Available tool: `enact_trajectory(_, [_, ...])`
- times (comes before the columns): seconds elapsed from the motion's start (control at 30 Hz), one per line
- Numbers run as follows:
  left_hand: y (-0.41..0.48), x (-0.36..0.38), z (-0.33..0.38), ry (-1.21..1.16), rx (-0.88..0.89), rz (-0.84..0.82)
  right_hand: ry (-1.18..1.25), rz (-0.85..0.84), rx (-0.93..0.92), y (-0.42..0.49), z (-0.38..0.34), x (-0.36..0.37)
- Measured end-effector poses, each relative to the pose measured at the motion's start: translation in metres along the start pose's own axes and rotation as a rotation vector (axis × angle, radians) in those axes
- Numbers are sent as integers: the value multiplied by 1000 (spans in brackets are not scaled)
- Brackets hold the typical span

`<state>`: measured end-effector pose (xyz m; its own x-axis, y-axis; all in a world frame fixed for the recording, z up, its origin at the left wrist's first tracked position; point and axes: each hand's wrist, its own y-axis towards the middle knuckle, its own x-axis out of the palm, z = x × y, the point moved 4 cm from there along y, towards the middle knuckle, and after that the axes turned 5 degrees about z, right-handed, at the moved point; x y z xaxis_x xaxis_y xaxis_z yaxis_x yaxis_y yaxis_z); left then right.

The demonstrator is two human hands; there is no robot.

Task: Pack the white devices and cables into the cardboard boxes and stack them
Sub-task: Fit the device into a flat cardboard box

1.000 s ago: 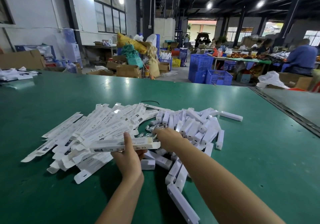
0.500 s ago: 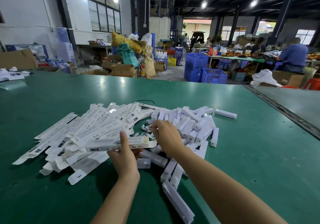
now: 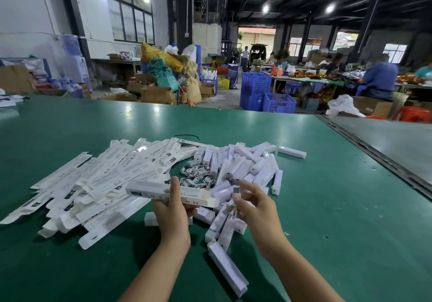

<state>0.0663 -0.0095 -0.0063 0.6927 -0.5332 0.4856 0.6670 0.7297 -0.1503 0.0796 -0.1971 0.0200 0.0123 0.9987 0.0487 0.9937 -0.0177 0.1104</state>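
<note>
My left hand [image 3: 173, 210] grips a long white printed box [image 3: 152, 190], held level with its open flap end pointing right. My right hand [image 3: 251, 204] is raised beside that open end and pinches a white device [image 3: 224, 192] with a dark end between thumb and fingers. Flat unfolded white boxes [image 3: 100, 180] lie fanned out on the left of the green table [image 3: 327, 220]. A heap of white devices [image 3: 245, 166] lies to the right, with coiled white cables [image 3: 198, 178] between the two piles.
A long white box [image 3: 228, 269] lies close to me between my forearms. One device [image 3: 292, 152] sits apart at the heap's far right. A dark seam [image 3: 378, 156] runs along the table's right side. Blue crates [image 3: 266, 96], cartons and seated workers fill the background.
My right hand has lifted out of the pile with a white device and drawn back toward the box's open end. My left hand has kept hold of the box.
</note>
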Motion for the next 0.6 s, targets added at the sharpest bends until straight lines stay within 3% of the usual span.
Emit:
enact_trajectory(0.2, [-8,6,-6,24,-29,-73,238,-130,122,-13,8,-18])
enact_trajectory(0.33, [-14,7,-8,37,-45,-97,429,-55,192,-10,13,-25])
enact_trajectory(0.6, [-17,10,-12,60,-47,-143,375,-134,136,-12,10,-22])
